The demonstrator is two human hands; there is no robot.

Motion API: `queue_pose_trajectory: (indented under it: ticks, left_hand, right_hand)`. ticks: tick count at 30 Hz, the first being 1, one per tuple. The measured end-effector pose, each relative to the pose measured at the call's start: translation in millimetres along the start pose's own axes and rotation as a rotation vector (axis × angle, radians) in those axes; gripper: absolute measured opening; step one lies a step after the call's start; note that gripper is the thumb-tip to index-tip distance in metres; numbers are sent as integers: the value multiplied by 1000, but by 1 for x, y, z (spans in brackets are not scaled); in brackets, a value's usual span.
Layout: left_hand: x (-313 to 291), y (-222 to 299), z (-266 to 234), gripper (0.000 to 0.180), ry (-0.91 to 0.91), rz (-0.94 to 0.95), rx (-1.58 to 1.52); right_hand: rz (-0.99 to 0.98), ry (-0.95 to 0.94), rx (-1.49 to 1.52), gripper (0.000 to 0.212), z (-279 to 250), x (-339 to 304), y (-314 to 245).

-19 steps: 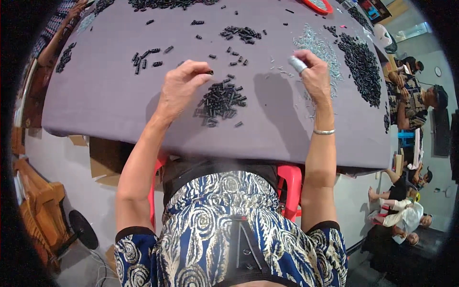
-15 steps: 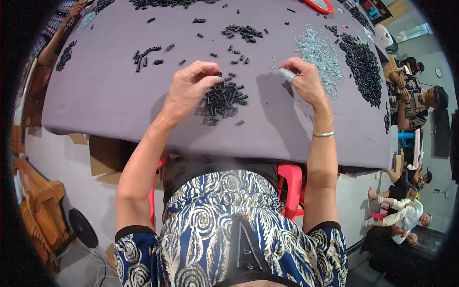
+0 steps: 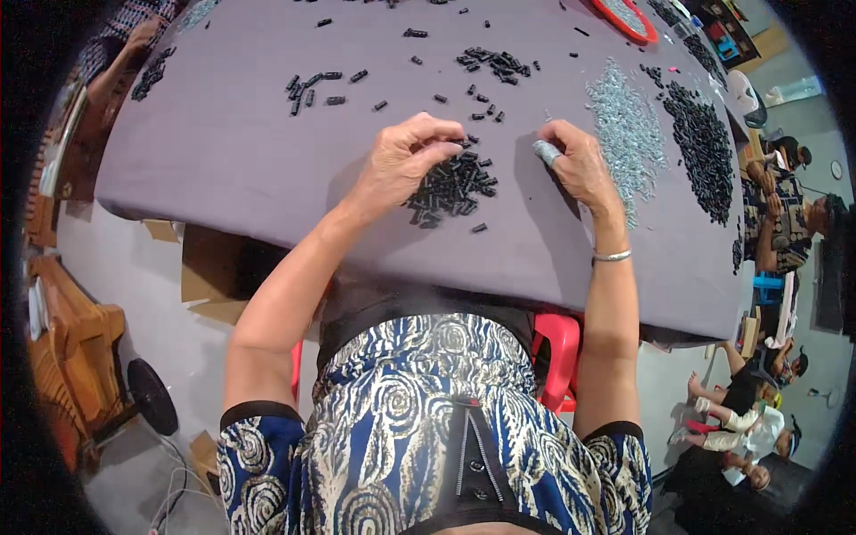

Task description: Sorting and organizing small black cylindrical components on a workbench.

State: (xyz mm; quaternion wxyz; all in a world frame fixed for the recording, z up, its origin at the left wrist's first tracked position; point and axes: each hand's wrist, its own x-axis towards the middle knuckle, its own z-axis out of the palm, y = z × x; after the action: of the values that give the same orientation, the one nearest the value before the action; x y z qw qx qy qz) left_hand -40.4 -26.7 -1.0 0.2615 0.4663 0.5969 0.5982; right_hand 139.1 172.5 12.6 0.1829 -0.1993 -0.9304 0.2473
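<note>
- We hold a black piece (image 3: 465,143) in our left hand (image 3: 406,160), fingers pinched on it, at the black pile's (image 3: 456,185) far edge.
- Our right hand (image 3: 581,162) curls left of the clear pieces (image 3: 622,125); we cannot tell its grip.
- Probable step: single-piece pickup; next, we need a steady pinch.
</note>
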Motion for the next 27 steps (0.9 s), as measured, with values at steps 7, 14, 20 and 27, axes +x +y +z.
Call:
queue_pose_trajectory:
  ticks: [7, 14, 20, 27]
  left_hand:
    - [-1, -7, 1, 14, -27, -43, -188]
    - [-1, -10, 1, 15, -1, -70, -191]
    - [-2, -10, 4, 16, 11, -56, -183]
    - [-3, -9, 5, 18, 38, -85, -150]
  right_hand:
    - [121, -145, 493, 10, 11, 6, -41]
    - [129, -201, 777, 8, 25, 16, -70]
    - [94, -145, 770, 9, 31, 16, -71]
    - [-108, 48, 418, 21, 37, 12, -74]
